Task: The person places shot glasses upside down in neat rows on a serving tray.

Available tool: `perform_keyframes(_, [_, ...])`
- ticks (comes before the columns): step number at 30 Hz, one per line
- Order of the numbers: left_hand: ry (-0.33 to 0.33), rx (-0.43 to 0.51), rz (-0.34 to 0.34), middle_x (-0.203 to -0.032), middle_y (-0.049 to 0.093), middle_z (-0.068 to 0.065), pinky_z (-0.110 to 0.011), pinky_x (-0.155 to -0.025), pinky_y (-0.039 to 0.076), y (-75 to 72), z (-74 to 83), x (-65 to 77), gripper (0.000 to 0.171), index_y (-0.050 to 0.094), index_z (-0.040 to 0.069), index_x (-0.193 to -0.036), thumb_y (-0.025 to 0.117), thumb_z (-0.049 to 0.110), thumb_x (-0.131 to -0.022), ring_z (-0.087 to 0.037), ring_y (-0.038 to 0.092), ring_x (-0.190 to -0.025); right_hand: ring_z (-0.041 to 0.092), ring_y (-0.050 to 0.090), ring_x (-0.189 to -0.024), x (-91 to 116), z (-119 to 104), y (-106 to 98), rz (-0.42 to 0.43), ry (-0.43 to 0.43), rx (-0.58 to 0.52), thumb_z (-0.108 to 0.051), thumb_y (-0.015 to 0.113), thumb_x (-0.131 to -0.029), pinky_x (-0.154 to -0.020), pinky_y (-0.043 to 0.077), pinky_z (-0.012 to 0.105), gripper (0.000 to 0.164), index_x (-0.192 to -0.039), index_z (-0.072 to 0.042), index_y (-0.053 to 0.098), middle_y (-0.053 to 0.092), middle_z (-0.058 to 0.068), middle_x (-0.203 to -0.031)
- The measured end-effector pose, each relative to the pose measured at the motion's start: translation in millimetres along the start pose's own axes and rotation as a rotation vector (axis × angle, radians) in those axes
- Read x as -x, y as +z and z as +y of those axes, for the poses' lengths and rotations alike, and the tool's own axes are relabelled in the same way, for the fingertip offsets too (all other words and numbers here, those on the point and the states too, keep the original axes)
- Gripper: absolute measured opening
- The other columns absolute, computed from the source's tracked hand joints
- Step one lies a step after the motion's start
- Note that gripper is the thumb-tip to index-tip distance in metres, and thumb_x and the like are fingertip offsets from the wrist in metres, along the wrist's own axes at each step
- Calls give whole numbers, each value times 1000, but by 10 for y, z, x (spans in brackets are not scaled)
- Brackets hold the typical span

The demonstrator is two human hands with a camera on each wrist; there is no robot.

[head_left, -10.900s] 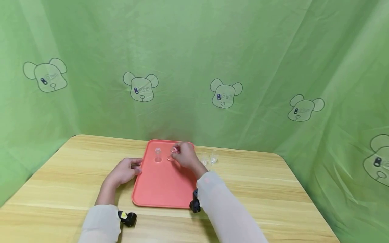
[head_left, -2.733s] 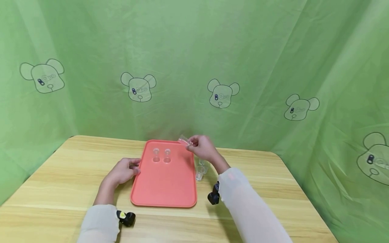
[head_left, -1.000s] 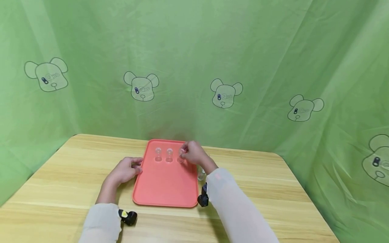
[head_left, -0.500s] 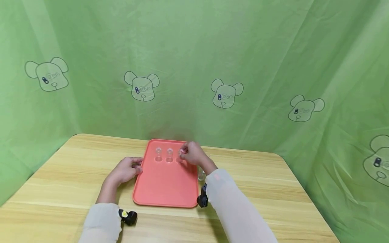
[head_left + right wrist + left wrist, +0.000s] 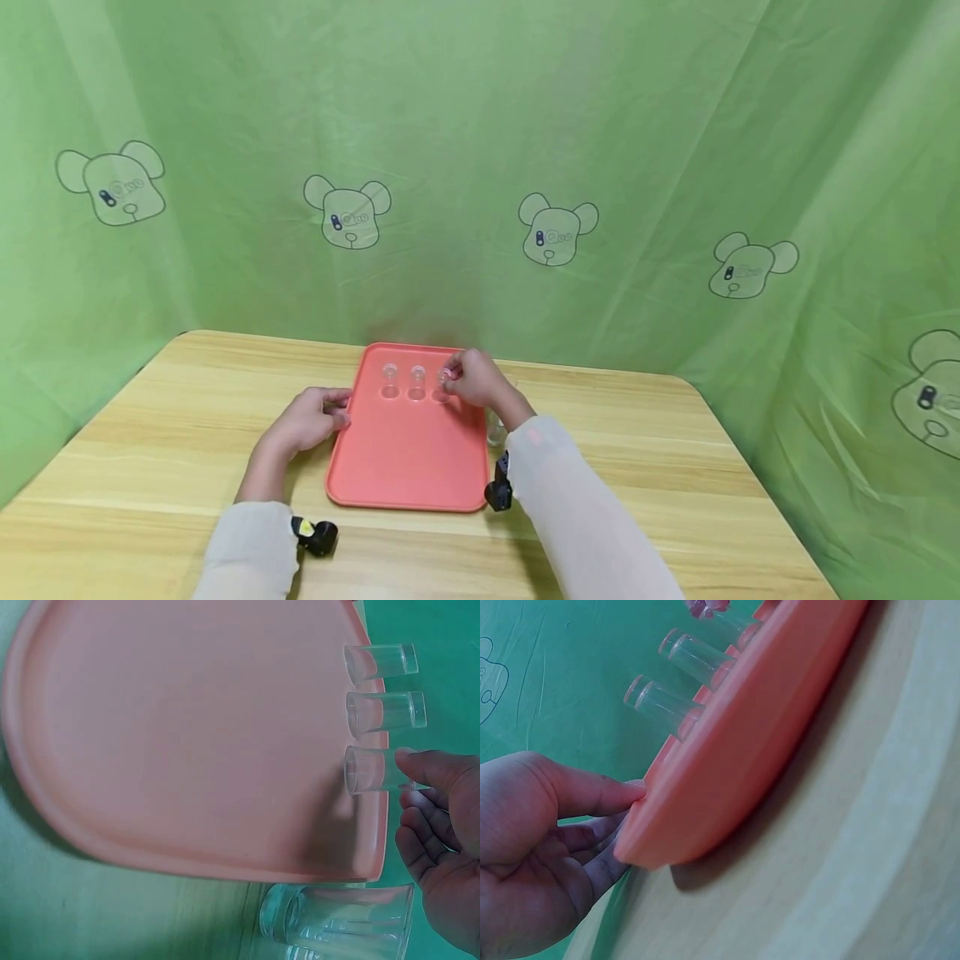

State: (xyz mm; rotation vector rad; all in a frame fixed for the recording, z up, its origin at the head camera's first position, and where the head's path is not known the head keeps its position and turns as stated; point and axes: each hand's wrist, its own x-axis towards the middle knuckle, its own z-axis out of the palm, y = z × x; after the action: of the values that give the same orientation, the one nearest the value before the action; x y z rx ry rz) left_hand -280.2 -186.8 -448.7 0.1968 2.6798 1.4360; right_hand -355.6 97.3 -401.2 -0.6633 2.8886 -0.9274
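Observation:
On the coral-red tray (image 5: 408, 458), three small clear shot glasses stand upside down in a row near the far edge. The left glass (image 5: 390, 383) and the middle glass (image 5: 417, 384) stand free. The thumb and fingers of my right hand (image 5: 482, 382) pinch the base of the right-hand shot glass (image 5: 368, 769), whose rim is down at the tray surface. My left hand (image 5: 306, 420) holds the tray's left edge. In the left wrist view, its thumb lies on the rim and the other fingers sit lower, against the side; their tips are partly hidden.
Clear glasses (image 5: 341, 915) stand on the wooden table (image 5: 637, 467) just beyond the tray's right edge; my right forearm partly covers them in the head view. A green curtain (image 5: 450, 275) with bear-head drawings hangs behind the table.
Earlier my right hand set the second glass down, then brought a third over the tray. That glass now stands in the row, shifted slightly left within the last second. My left hand stays put.

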Motion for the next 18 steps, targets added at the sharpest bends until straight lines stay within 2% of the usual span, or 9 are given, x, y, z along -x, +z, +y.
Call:
perform_keyframes(5, [5, -3, -4, -118, 70, -21, -44, -94, 57, 5, -3, -7, 47, 54, -13, -139, 62, -2, -94, -29, 67, -107, 18, 64, -88, 16, -2, -52, -21, 17, -7, -1, 73, -89, -82, 57, 29, 18, -107, 3, 73, 70, 7, -93])
perform_keyframes(10, [2, -4, -2, -117, 70, -21, -43, -93, 57, 0, 4, -3, 48, 53, -13, -140, 62, -2, -94, -29, 67, -107, 25, 65, -100, 28, -36, -166, -33, 6, -12, -1, 72, -90, -92, 56, 35, 34, -122, 10, 67, 71, 15, -106])
perform_keyframes(15, [2, -2, -4, -116, 70, -21, -42, -92, 57, -7, 12, -1, 48, 53, -13, -140, 62, -2, -94, -29, 67, -106, 31, 64, -109, 54, -61, -312, -39, -15, -5, -4, 71, -93, -98, 54, 40, 37, -127, 10, 65, 69, 23, -118])
perform_keyframes(18, [0, 1, -6, -116, 70, -21, -41, -91, 58, -6, 15, 0, 48, 52, -13, -140, 61, -3, -94, -28, 67, -106, 32, 64, -110, 77, -42, -389, -32, -30, 0, -5, 70, -94, -98, 54, 41, 36, -127, 9, 65, 68, 24, -119])
